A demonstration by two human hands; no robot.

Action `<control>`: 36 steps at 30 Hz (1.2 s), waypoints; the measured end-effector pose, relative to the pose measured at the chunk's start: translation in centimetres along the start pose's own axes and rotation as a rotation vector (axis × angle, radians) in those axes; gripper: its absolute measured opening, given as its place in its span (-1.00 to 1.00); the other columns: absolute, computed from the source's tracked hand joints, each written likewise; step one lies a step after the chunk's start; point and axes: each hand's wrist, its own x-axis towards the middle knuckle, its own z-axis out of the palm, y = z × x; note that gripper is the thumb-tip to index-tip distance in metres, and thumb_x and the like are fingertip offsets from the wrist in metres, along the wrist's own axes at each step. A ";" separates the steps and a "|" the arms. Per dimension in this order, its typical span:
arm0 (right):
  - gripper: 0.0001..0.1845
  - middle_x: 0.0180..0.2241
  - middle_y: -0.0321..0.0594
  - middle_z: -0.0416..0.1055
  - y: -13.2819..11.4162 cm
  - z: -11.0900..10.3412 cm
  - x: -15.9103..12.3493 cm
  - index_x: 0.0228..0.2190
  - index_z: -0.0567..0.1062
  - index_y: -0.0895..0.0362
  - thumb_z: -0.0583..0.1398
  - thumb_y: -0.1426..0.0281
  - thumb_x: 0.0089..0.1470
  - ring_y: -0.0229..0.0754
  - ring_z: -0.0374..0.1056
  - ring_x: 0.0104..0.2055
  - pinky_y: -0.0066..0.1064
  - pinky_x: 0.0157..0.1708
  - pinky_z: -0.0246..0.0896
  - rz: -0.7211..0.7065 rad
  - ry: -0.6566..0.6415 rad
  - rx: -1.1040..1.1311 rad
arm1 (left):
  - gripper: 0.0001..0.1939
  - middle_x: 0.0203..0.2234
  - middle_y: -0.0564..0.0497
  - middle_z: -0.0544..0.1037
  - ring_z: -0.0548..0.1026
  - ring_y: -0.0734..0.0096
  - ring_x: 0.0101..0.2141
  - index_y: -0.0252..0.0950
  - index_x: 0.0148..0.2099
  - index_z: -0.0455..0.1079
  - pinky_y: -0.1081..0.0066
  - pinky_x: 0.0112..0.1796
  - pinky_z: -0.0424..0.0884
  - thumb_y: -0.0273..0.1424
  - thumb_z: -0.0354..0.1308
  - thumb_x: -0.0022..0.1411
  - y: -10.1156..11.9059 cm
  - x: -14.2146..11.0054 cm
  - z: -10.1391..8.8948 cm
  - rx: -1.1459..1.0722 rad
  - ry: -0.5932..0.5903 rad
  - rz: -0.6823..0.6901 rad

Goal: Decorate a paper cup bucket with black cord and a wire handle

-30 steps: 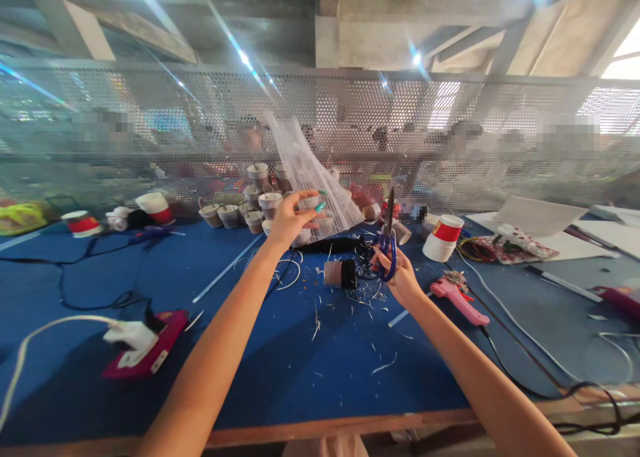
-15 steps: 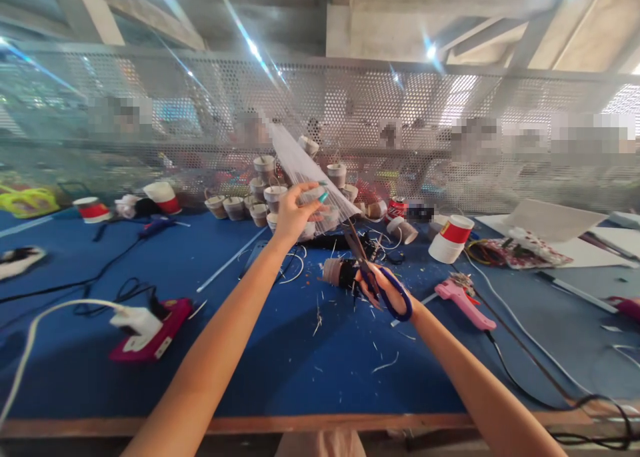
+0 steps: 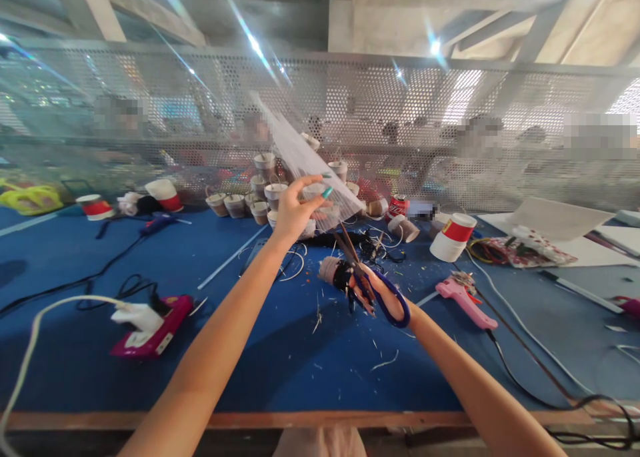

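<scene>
Pinched in my left hand (image 3: 300, 207) is a sheer, whitish, pleated sheet (image 3: 300, 150), held up at a slant above the blue table. My right hand (image 3: 377, 290) grips a pair of scissors (image 3: 393, 304) by its dark blue handles. The slightly parted blades point up and left, at the lower right edge of the sheet. Just left of my right hand lies a small brown roll (image 3: 329, 270) with a black end, partly covered by the hand. Behind the sheet stand several small grey-and-white pots (image 3: 275, 194).
A pink glue gun (image 3: 467, 300) and a red-and-white paper cup (image 3: 453, 237) sit to the right. A magenta power strip (image 3: 153, 327) with a white plug lies left. White scraps litter the middle. A perforated metal screen (image 3: 390, 104) stands behind the table.
My right hand has brought the scissors down and turned the blades leftward, from upright to the sheet's lower edge. My left hand keeps hold of the sheet, which now slants more. The view has shifted slightly.
</scene>
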 end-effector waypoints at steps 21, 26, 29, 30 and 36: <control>-0.47 -0.61 -0.40 0.17 -0.3 0.5 0.0 -0.41 0.34 0.12 0.02 -0.11 -0.01 -0.40 0.03 -0.69 -0.52 -0.71 0.01 -0.073 0.077 0.006 | -0.27 -0.22 -0.05 0.52 0.53 0.29 -0.37 -0.15 0.07 0.33 0.43 -0.49 0.49 -0.57 0.36 -0.21 -0.3 0.5 -1.9 0.102 -0.441 -0.053; -0.43 -0.59 -0.40 0.16 0.0 0.5 0.1 -0.39 0.33 0.13 0.06 -0.15 -0.08 -0.40 0.03 -0.68 -0.53 -0.72 -0.01 -0.039 0.086 0.042 | -0.29 -0.03 -0.08 0.44 0.50 0.39 -0.35 -0.19 0.05 0.35 0.44 -0.41 0.48 -0.55 0.36 -0.24 0.0 0.6 -2.0 0.204 -0.427 0.047; -0.45 -0.59 -0.40 0.17 0.3 0.3 0.2 -0.38 0.33 0.13 0.04 -0.13 -0.03 -0.41 0.04 -0.67 -0.53 -0.72 0.01 -0.063 0.079 0.044 | -0.30 -0.11 -0.08 0.48 0.50 0.36 -0.34 -0.22 0.05 0.35 0.44 -0.41 0.48 -0.54 0.37 -0.24 0.0 0.5 -1.9 0.247 -0.437 0.059; -0.45 -0.59 -0.40 0.16 0.3 0.3 0.2 -0.38 0.33 0.13 0.04 -0.12 -0.03 -0.41 0.04 -0.68 -0.53 -0.72 0.01 -0.068 0.080 0.041 | -0.29 -0.16 -0.07 0.51 0.51 0.35 -0.35 -0.21 0.06 0.34 0.44 -0.42 0.48 -0.54 0.36 -0.23 0.0 0.5 -1.9 0.244 -0.446 0.045; -0.46 -0.62 -0.43 0.14 0.0 0.4 0.3 -0.40 0.32 0.14 0.03 -0.11 -0.01 -0.42 0.01 -0.70 -0.55 -0.73 0.00 -0.041 0.118 0.028 | -0.26 -0.62 0.10 0.50 0.52 0.33 -0.54 -0.17 0.11 0.30 0.41 -0.50 0.47 -0.55 0.33 -0.19 -0.2 0.2 -1.9 0.213 -0.497 -0.061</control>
